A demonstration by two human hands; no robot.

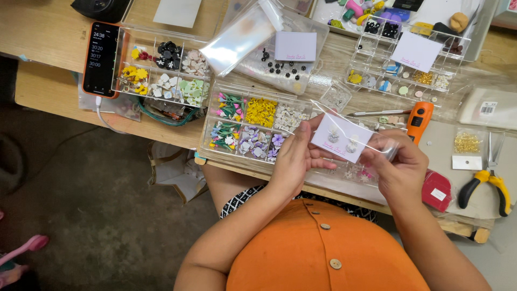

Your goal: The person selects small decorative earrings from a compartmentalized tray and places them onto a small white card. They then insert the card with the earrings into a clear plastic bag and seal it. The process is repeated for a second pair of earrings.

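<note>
Left hand point(295, 156) pinches the left edge of a small white earring card point(341, 138), right hand point(399, 164) closed on the clear plastic sleeve point(383, 146) around its right end, card held between both hands just above the compartment box of tiny flowers point(253, 126), orange tool point(419, 119) just beyond the right hand.

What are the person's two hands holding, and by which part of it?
Both hands hold a small white card in a clear sleeve: left hand pinches its left edge, right hand grips the right end.
</note>
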